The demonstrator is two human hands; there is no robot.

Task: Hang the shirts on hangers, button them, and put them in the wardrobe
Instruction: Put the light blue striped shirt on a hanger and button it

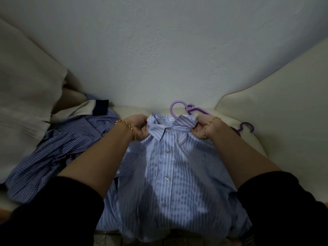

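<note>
One wall (159,50): pale rough plaster, spread across the whole upper half of the frame.
Cushions: cream; one (23,96) is seen at the left edge and another (276,103) at the right edge.
Striped shirt (177,192): light blue with white stripes, laid front-up in the lower centre. The collar is turned toward the wall and the hem is draped over the near edge at the bottom of the frame.
Checked shirt (58,148): blue and white, crumpled left of centre, just beside the striped shirt and partly hidden by the left forearm.
Cream garment (85,107): edged with a navy band, bunched above the checked shirt.
Sleeves: black, seen in the lower left (53,210) and lower right (284,201) corners, with the forearms left bare.
Left hand (138,127): curled round the left end of the collar, the cloth being gripped.
Right hand (204,126): curled round the right end of the collar, the cloth being gripped likewise.
Hanger (174,107): purple; its hook is seen rising from the collar at centre, and its body is hidden inside the striped shirt.
Spare hangers: purple; one (197,110) lies just above the right hand and another (246,126) farther right. Whether the nearer one is touched by the hand cannot be told.
Bracelets: gold chain, worn on the left wrist (127,126) and the right wrist (213,119).
Buttons (166,178): three white ones are seen down the placket; whether they are fastened cannot be told.
</note>
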